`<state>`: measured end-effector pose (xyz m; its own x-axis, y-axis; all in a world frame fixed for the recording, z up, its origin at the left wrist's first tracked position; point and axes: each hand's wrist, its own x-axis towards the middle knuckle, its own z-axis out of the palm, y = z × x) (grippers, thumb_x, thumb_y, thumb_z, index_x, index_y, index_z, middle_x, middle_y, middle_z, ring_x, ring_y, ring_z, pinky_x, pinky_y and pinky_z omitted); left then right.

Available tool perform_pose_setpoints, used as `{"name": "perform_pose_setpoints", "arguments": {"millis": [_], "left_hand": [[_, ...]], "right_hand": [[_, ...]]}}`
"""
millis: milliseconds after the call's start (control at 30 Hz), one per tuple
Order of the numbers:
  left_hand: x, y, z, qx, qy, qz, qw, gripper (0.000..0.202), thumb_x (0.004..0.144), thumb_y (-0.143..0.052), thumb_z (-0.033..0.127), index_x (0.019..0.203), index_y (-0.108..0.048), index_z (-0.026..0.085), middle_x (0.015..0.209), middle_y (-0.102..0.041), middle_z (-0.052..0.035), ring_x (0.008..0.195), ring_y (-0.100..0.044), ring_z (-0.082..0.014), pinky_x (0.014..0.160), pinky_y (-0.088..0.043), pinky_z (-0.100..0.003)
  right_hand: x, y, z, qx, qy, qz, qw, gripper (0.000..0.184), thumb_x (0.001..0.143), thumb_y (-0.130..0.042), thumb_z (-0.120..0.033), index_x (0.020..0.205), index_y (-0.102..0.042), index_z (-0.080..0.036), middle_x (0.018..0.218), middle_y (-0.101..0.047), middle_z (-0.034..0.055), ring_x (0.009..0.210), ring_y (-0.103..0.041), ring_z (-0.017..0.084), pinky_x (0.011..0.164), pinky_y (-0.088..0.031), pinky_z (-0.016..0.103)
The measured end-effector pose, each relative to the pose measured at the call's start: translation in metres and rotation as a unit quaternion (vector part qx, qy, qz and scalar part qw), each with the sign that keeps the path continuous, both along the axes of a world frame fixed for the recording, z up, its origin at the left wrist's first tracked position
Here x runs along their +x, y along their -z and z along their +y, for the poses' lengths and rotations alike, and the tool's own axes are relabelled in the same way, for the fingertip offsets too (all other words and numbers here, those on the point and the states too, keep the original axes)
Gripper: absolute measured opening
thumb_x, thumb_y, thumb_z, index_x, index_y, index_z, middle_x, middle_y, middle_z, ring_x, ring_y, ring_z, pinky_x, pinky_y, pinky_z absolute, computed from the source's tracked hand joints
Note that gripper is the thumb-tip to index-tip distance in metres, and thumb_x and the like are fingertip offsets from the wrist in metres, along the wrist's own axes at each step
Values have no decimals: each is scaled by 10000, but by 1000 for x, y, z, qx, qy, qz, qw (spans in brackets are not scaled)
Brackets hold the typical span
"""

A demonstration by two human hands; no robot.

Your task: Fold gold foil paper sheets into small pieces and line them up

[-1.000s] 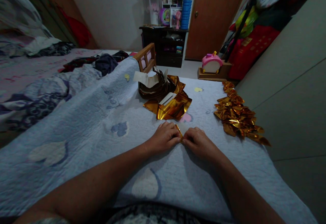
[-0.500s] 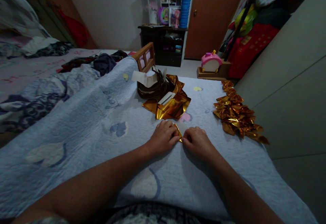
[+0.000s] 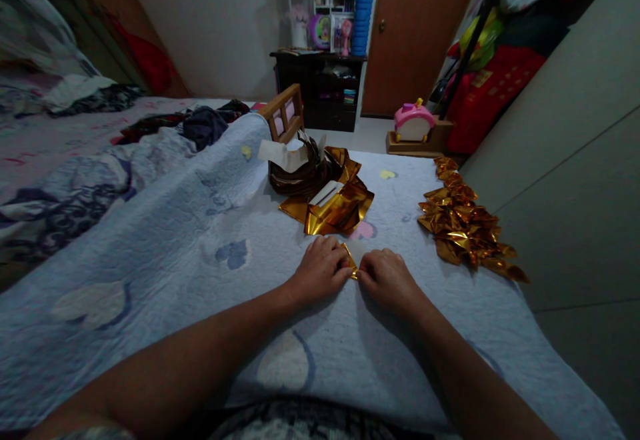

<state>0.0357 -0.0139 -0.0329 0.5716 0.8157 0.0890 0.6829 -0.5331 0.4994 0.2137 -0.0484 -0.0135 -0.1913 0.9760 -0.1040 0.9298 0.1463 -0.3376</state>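
Head view: gold foil piece (image 3: 353,258) staying pinched in place

Little is changing since a second ago: the left hand (image 3: 323,268) and right hand (image 3: 389,280) are still meeting, each grip closing narrowly on the gold foil piece, so the pressing is holding at one spot. It is lying on the bed quilt (image 3: 200,260), gold edge and pale face showing. Farther off, folded gold pieces (image 3: 465,227) are lining the right.

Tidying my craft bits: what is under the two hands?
A gold foil piece shows between the left hand and right hand, on the blue quilt. How far it extends beneath them is hidden.
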Motion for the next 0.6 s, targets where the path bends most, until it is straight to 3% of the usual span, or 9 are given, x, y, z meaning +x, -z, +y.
{"name": "perform_pose_setpoints", "arguments": {"millis": [267, 600], "left_hand": [[0, -2, -2, -6, -2, 4, 1000, 72, 894, -619, 255, 851, -614, 198, 1000, -574, -52, 983, -479, -236, 872, -397, -368], [1, -5, -2, -4, -1, 18, 1000, 83, 904, -591, 261, 844, -604, 206, 1001, -569, -51, 981, -477, -239, 861, -392, -373]], "right_hand": [[0, -1, -1, 5, -7, -14, 1000, 171, 930, -566, -253, 826, -683, -184, 850, -698, 67, 834, -580, 214, 734, -308, 327], [-3, 12, -5, 86, -34, -1, 996, 60, 916, -544, -207, 933, -601, -203, 1045, -594, 96, 981, -498, 262, 834, -362, 373]]}}
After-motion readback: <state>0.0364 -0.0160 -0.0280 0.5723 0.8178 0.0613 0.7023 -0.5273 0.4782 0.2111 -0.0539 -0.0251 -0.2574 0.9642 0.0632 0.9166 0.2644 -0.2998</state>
